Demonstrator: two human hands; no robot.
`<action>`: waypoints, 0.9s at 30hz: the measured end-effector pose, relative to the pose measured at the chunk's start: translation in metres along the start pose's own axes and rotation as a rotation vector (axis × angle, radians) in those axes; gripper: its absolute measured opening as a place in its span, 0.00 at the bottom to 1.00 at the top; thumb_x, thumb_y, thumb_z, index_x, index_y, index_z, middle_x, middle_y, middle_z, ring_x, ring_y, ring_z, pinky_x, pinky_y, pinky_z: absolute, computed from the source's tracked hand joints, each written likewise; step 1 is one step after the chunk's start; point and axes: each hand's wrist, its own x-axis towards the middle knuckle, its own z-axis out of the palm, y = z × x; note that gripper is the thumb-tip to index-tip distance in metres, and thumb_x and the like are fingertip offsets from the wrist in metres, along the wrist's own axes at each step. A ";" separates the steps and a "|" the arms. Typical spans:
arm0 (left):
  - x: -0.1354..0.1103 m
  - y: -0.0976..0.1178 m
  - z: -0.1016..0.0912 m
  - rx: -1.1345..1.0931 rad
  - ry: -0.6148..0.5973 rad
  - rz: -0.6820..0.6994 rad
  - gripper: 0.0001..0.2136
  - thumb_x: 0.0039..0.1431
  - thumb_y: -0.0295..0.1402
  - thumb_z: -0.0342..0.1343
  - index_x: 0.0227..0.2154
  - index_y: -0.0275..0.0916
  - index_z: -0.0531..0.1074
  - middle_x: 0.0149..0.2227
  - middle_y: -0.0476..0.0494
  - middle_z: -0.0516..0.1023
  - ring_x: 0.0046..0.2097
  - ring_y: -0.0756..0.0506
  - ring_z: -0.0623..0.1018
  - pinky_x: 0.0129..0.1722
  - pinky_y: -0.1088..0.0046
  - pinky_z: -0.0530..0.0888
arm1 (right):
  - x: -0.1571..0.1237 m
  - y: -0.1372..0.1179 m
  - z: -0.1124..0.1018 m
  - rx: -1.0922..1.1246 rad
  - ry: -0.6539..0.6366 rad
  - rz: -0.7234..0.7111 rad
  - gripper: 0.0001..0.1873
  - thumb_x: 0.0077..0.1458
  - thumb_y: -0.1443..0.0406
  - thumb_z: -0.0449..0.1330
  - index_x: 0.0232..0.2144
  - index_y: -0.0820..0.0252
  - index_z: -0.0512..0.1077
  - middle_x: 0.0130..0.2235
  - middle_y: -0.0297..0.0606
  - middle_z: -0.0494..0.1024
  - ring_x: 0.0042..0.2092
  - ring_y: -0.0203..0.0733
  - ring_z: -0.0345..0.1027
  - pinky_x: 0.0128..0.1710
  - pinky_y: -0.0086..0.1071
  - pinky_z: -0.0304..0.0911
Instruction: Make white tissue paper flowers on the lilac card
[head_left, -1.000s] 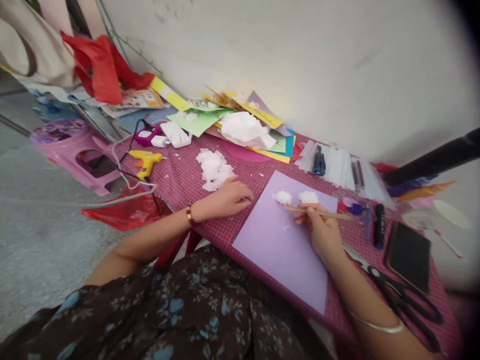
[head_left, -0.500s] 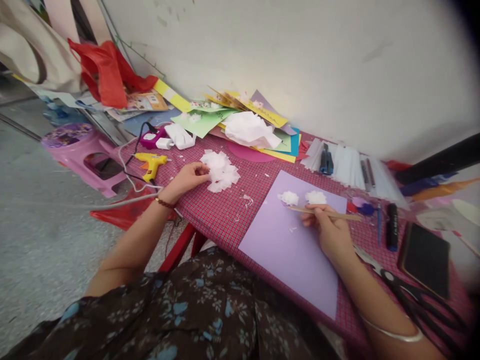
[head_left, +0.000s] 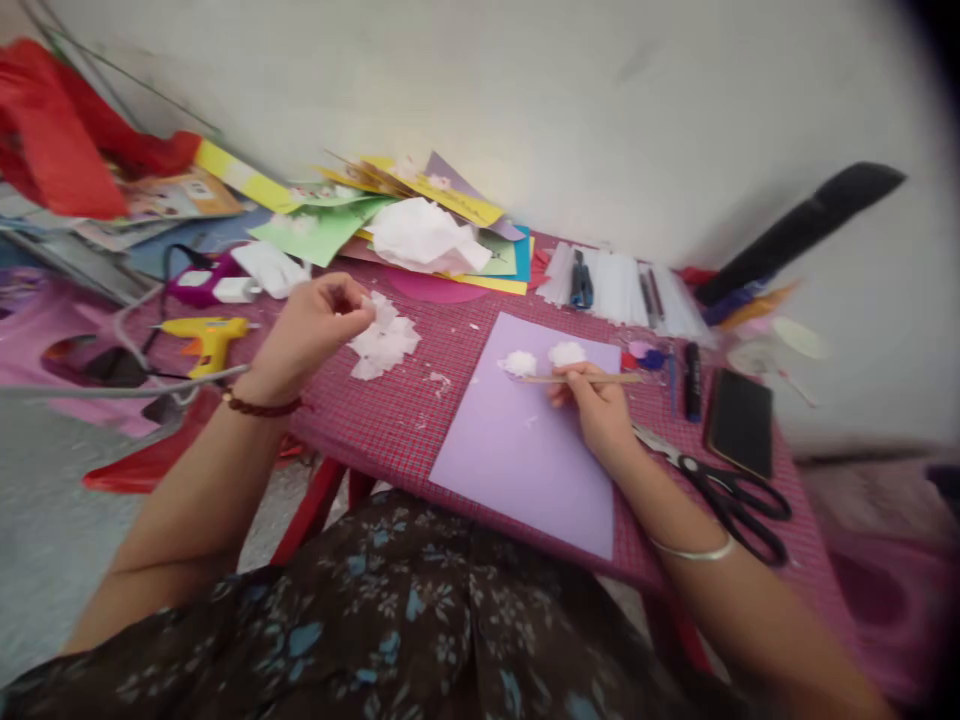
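In the head view my left hand [head_left: 322,325] is pinched closed just over a pile of white tissue-paper pieces [head_left: 386,340]; a pale scrap shows at its fingertips. My right hand [head_left: 596,405] grips a thin wooden stick [head_left: 619,378], held level over a sheet of purple paper [head_left: 525,455]. On that sheet's upper part sit two tufts of white tissue, a left tuft [head_left: 519,363] close to the stick's tip and a right tuft [head_left: 567,352] just above my fingers.
A yellow glue gun [head_left: 210,338] lies left of my left hand, its cord beside it. Large black-handled scissors [head_left: 724,490] and a dark phone-like slab [head_left: 741,422] lie right. Coloured papers [head_left: 330,228], crumpled white tissue [head_left: 427,235] and clear plastic packets [head_left: 615,285] line the wall side.
My left hand has lifted off the tissue pile with fingers pinched together. My right hand still holds the stick over the purple sheet. The whole view has shifted to the right.
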 end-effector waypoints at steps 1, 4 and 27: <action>0.007 0.007 0.013 -0.013 -0.022 0.012 0.09 0.47 0.29 0.61 0.23 0.38 0.64 0.29 0.48 0.71 0.30 0.51 0.68 0.30 0.73 0.63 | 0.001 0.000 -0.001 0.002 0.025 -0.019 0.12 0.56 0.56 0.59 0.32 0.59 0.73 0.24 0.33 0.76 0.25 0.36 0.69 0.28 0.33 0.66; 0.030 0.020 0.064 -0.079 -0.172 0.050 0.06 0.48 0.26 0.60 0.24 0.37 0.66 0.25 0.51 0.68 0.27 0.53 0.64 0.29 0.74 0.60 | 0.003 0.002 -0.003 -0.009 0.051 -0.032 0.11 0.56 0.57 0.58 0.31 0.59 0.72 0.23 0.31 0.75 0.24 0.36 0.68 0.28 0.32 0.66; 0.038 -0.017 0.148 0.043 -0.928 0.059 0.06 0.42 0.31 0.56 0.26 0.36 0.72 0.27 0.49 0.73 0.29 0.50 0.70 0.29 0.75 0.62 | 0.006 0.006 -0.002 0.012 0.079 -0.089 0.14 0.59 0.54 0.59 0.35 0.58 0.72 0.29 0.33 0.78 0.25 0.34 0.69 0.29 0.31 0.65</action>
